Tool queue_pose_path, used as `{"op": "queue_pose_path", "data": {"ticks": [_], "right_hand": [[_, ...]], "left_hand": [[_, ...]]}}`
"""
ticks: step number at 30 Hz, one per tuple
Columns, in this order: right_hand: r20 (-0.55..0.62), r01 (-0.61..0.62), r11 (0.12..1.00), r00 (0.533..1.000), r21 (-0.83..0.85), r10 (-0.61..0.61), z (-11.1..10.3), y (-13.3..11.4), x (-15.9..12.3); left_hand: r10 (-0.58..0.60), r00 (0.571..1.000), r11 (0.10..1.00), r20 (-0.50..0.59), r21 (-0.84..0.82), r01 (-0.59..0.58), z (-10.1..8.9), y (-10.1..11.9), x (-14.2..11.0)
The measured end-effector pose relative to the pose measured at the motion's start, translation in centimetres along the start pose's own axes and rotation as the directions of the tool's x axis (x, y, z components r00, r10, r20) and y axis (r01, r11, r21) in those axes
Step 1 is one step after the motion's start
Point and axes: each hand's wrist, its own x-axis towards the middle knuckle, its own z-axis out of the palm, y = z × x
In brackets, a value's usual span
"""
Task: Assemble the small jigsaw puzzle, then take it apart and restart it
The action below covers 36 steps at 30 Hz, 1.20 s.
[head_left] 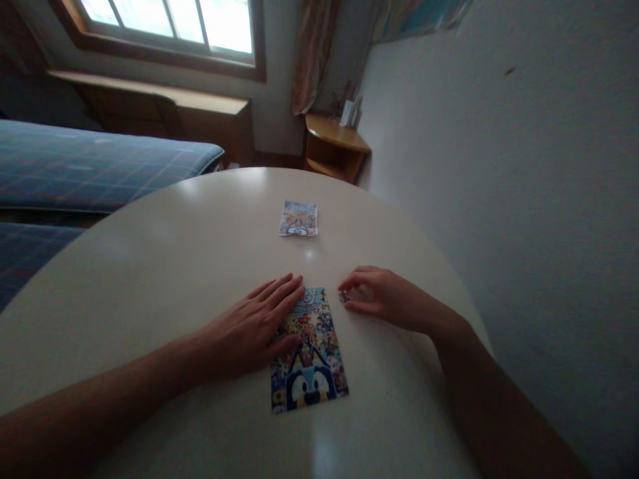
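My left fingers (284, 293) lie flat, slightly parted, over the picture sheet (317, 352)'s left side; my right fingers (341, 297) pinch a small patterned piece (344, 297).

The desk (210, 246) has a smooth, glossy, pale top. The printed sheet (312, 352) looks like smooth paper or thin card; the small packet (298, 219) has a slightly shiny, wrinkled surface. The corner shelf (334, 130) is varnished wood, the mattress (100, 163) checked cloth, the wall (499, 166) matt.
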Motion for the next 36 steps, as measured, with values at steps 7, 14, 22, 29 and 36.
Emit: {"op": "queue_pose_path", "data": {"ticks": [7,14,22,29,36], "right_hand": [[0.01,-0.027,0.999,1.0,0.04,0.027,0.1,-0.2,0.0],[0.021,-0.023,0.998,1.0,0.052,0.022,0.2,-0.6,0.1],[0.032,-0.002,0.998,0.999,0.066,0.0,0.4,-0.8,0.1],[0.045,-0.013,0.998,0.999,0.068,0.01,0.2,-1.1,0.1],[0.038,0.006,0.997,0.999,0.072,-0.009,0.3,-0.9,0.1]], "left_hand": [[-0.005,1.0,1.0,0.007,0.012,0.005,0.1,0.0,0.0],[-0.001,1.0,1.0,0.013,0.002,0.001,0.1,-0.1,0.0],[0.007,1.0,1.0,-0.02,-0.013,-0.007,0.4,-0.2,0.0],[0.003,1.0,1.0,0.006,0.003,-0.003,0.3,-0.2,0.0],[0.008,1.0,1.0,-0.003,0.004,-0.008,0.3,-0.1,0.0]]}}
